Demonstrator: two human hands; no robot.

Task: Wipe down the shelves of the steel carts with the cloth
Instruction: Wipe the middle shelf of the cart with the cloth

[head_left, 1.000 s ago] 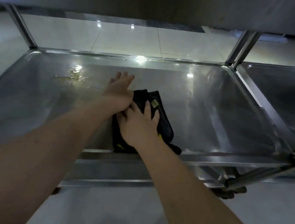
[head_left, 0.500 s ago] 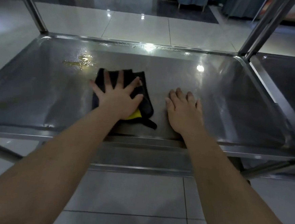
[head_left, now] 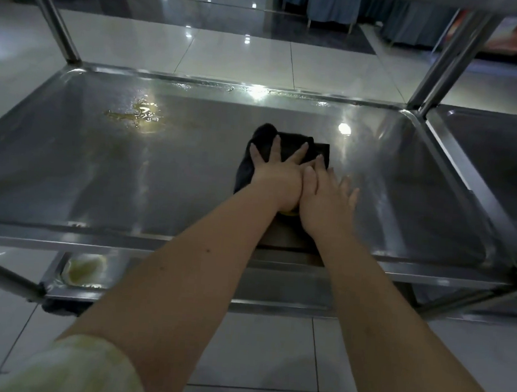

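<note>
Spillage, a yellowish puddle (head_left: 138, 115), sat upper left on the shiny steel cart shelf (head_left: 68, 165). At centre, the left hand (head_left: 278, 177) pressed spread fingers on the folded black cloth (head_left: 289, 144); the right hand (head_left: 325, 199), fingers straight, touched it alongside.

Under my left hand (head_left: 278, 179) the cloth (head_left: 263, 139) is dark, matt fabric. The shelf (head_left: 174, 186) is smooth steel, shiny but streaky, with a wet glossy puddle (head_left: 140, 115). The floor tiles (head_left: 257, 350) gleam.
</note>
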